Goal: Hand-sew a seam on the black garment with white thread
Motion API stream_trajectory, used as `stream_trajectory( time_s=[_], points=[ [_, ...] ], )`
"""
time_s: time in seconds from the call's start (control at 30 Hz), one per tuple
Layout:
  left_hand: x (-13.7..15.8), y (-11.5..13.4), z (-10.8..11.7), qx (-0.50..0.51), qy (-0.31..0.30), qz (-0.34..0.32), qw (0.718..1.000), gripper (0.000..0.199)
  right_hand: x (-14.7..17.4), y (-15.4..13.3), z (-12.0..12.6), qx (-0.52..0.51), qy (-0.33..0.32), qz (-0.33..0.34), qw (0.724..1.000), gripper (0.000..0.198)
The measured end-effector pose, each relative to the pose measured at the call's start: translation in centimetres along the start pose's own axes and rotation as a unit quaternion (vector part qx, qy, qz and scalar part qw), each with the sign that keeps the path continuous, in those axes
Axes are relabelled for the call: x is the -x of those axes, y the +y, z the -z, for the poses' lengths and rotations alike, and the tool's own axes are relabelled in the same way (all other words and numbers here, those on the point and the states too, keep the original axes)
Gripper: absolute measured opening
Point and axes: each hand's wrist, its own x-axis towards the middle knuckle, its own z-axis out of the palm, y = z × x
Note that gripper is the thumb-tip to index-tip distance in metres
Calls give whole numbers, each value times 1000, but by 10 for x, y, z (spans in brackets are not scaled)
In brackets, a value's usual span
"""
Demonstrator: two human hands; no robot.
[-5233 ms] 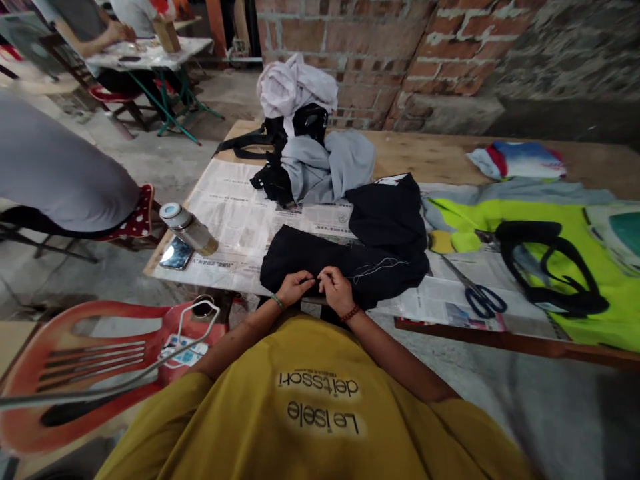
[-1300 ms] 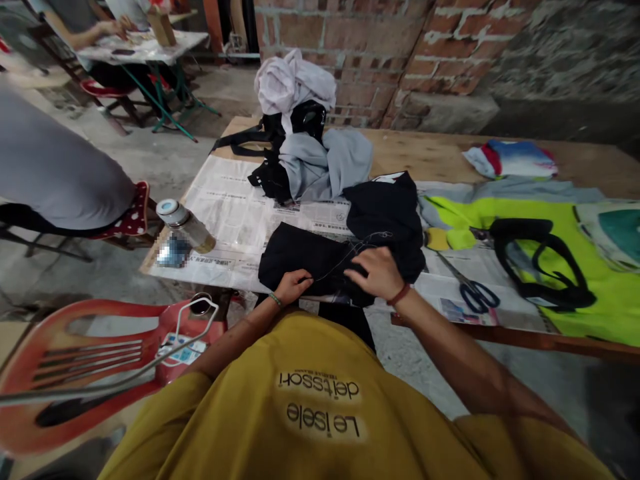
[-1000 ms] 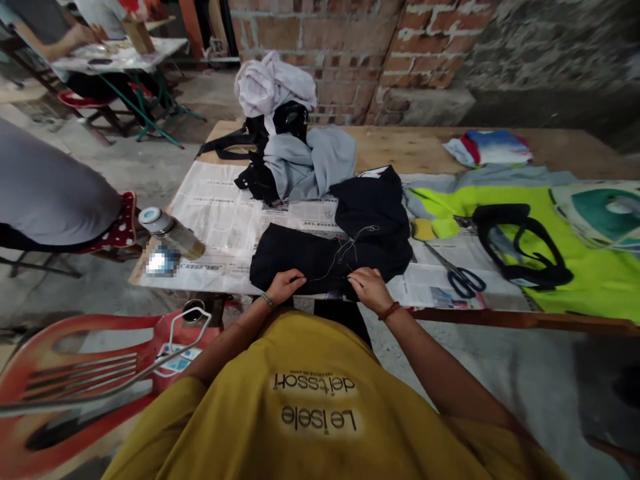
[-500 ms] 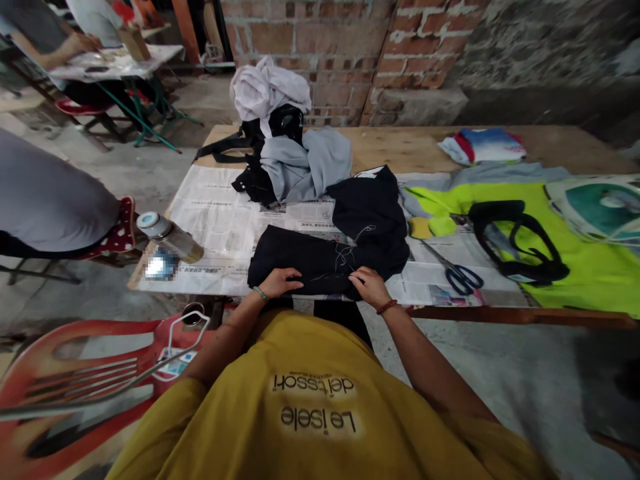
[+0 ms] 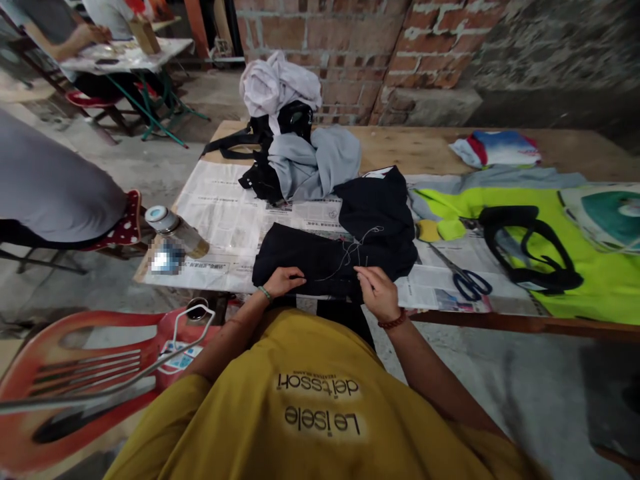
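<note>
Dark navy cloth [image 5: 305,257] lies folded on the newspaper-covered table in front of me. My left hand [image 5: 284,281] holds its near edge between thumb and fingers. Loose pale thread [image 5: 345,253] tangles across the cloth and runs toward my right hand [image 5: 377,290]. The fingertips of that hand are pinched together at the thread, just above the cloth. Whether a needle is also between them is too small to tell. Blue-handled scissors [image 5: 465,277] lie to the right of the cloth, blades pointing away from me.
A bottle [image 5: 177,230] stands at the table's left end. Grey cloth [image 5: 320,160] is heaped behind. On the right are a yellow-green garment [image 5: 540,220], a black strap [image 5: 530,253] and an iron [image 5: 610,210]. A red chair [image 5: 85,373] is at my left; people sit beyond.
My right hand has lifted slightly and turned, its fingertips still pinched. My left hand stays on the cloth edge. The whole view has shifted a little.
</note>
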Motion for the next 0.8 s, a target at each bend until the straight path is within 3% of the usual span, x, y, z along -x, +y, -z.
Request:
stream_trajectory(
  time_s=[0.17, 0.33, 0.6, 0.8],
  points=[
    [-1, -3, 0, 3, -2, 6, 1000, 23, 16, -33, -38, -122, -132, -91, 979, 36],
    [-2, -7, -1, 17, 2, -13, 1000, 22, 23, -40, -75, -197, -238, -220, 925, 15],
    [-1, -8, -3, 7, 9, -31, 999, 21, 16, -36, -90, -187, -256, -244, 916, 16],
    [-3, -11, -4, 11, 14, -32, 999, 18, 17, -32, -97, -171, -247, -229, 926, 16]
  ],
)
